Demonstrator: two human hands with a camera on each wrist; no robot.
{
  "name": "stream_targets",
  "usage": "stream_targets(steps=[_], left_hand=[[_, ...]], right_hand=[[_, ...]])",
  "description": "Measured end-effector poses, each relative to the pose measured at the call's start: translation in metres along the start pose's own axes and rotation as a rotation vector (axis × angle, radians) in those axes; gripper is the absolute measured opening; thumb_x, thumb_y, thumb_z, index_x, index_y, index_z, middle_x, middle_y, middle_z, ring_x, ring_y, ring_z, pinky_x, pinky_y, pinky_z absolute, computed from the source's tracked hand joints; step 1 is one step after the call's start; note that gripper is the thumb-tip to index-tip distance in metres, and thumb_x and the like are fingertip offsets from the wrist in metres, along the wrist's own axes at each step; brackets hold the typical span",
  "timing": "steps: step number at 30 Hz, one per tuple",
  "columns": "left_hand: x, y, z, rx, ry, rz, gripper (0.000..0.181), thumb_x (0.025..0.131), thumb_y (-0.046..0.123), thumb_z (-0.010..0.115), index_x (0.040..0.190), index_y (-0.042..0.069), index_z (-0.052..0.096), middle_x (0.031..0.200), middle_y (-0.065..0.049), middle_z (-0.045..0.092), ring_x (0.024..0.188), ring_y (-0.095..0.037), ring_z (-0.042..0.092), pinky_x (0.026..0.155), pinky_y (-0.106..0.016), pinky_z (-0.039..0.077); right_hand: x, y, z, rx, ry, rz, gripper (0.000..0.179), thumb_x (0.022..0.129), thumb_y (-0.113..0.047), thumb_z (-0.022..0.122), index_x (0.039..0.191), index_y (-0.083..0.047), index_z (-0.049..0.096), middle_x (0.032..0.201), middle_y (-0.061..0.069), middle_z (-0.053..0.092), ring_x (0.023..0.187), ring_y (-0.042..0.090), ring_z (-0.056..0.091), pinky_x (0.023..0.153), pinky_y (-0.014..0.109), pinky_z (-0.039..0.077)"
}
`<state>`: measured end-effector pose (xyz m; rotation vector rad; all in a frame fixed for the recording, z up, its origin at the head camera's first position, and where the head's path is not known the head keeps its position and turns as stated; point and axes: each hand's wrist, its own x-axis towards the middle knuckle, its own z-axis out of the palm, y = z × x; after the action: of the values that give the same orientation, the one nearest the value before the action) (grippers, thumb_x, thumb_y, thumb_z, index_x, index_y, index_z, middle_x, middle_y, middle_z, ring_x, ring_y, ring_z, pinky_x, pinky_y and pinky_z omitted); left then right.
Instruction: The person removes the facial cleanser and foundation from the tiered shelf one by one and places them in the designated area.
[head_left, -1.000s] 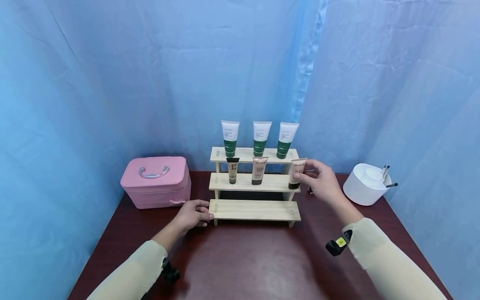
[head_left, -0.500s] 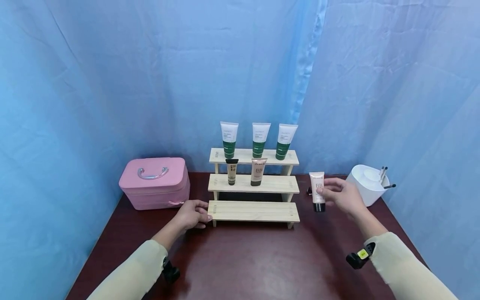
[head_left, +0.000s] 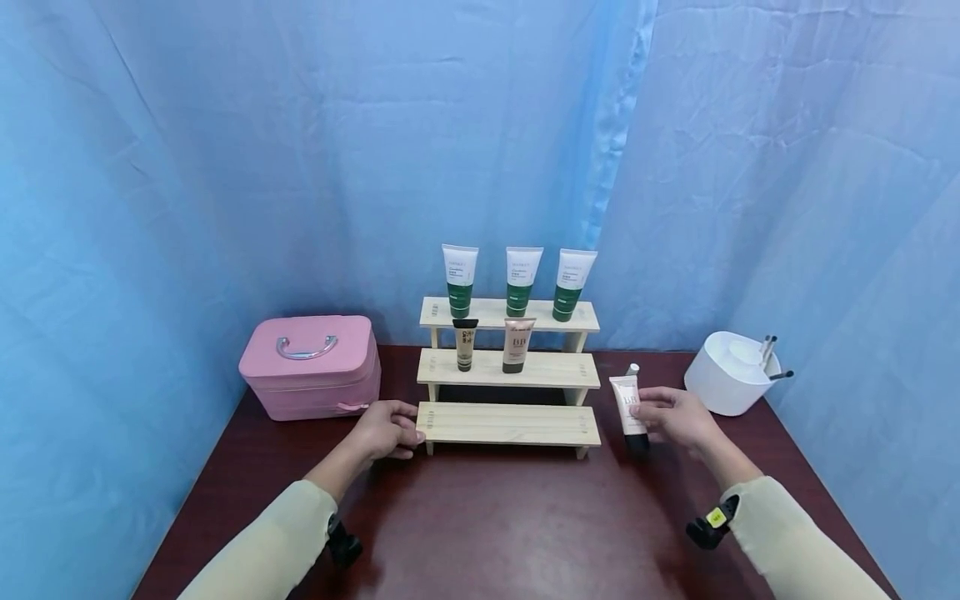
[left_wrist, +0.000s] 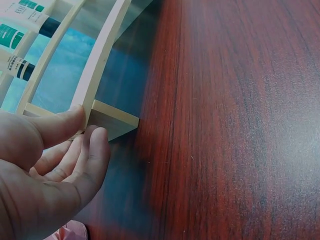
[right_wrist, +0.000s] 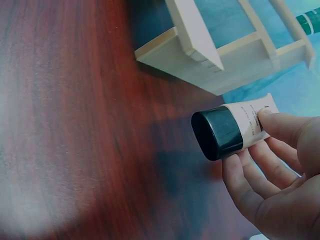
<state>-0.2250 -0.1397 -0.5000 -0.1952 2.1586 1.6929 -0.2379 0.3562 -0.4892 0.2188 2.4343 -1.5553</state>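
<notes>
My right hand [head_left: 675, 417] holds a pale pink BB cream tube [head_left: 627, 404] by its side, black cap down, right of the wooden rack. In the right wrist view the tube's black cap [right_wrist: 217, 132] points away from the fingers, over the dark table. My left hand [head_left: 386, 429] pinches the left end of the three-tier wooden display rack's bottom step [head_left: 510, 423], thumb on top and fingers below. On the middle step stand a similar BB cream tube [head_left: 517, 346] and a slim black-topped tube [head_left: 465, 346]. Several white and green tubes [head_left: 522, 279] stand on the top step.
A pink case [head_left: 311, 367] with a silver handle stands left of the rack. At the right is a white holder [head_left: 723, 375] with brushes. A small white-ended item [head_left: 633, 369] shows just behind the held tube. Blue curtains [head_left: 375, 167] enclose the dark red table [head_left: 495, 525].
My right hand has lifted the BB cream tube off the middle step's right end, carried it right and lowered it towards the table. My left hand has stayed at the rack.
</notes>
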Motion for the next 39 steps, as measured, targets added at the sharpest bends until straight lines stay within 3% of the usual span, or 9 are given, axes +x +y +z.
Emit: stream_targets(steps=[6,17,39], left_hand=[[0.001,0.0,0.0,-0.018,-0.004,0.0,0.052,0.085,-0.012,0.074,0.134,-0.007,0.055,0.097,-0.016,0.067,0.075,-0.02,0.066,0.066,-0.038,0.065],[0.0,0.002,-0.001,-0.024,-0.009,-0.013,0.054,0.085,-0.011,0.074,0.135,-0.007,0.054,0.1,-0.018,0.067,0.077,-0.021,0.065,0.065,-0.038,0.065],[0.004,0.002,0.0,-0.033,-0.008,-0.028,0.051,0.085,-0.012,0.073,0.133,-0.006,0.056,0.098,-0.016,0.066,0.075,-0.02,0.065,0.062,-0.036,0.065]], right_hand=[[0.005,0.011,0.009,-0.005,0.012,0.053,0.064,0.094,-0.026,0.077,0.144,0.004,0.05,0.122,0.019,0.07,0.092,0.019,0.07,0.078,0.042,0.065],[0.015,0.02,0.021,0.001,0.049,0.105,0.06,0.092,-0.024,0.078,0.14,0.002,0.055,0.109,0.013,0.071,0.088,0.017,0.07,0.076,0.04,0.065],[0.016,0.019,0.029,-0.106,0.065,0.097,0.047,0.092,-0.016,0.077,0.133,0.003,0.064,0.099,0.013,0.073,0.082,0.016,0.068,0.069,0.038,0.065]])
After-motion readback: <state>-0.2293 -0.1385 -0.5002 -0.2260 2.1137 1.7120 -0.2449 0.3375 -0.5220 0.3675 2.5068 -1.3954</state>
